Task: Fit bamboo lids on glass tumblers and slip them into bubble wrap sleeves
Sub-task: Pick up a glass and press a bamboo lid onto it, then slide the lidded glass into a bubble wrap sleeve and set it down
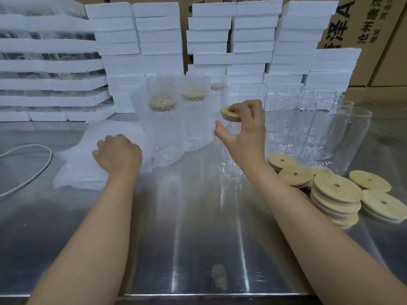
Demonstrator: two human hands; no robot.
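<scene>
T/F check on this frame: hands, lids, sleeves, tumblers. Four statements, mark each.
1. The right hand holds a bamboo lid on top of a bare tumbler. True.
2. The left hand holds a tumbler. False: it rests on the flat bubble wrap sleeves.
3. The loose lids lie on the right side of the table. True.
4. No tumbler is sleeved yet. False: lidded, sleeved tumblers stand behind the hands.
</scene>
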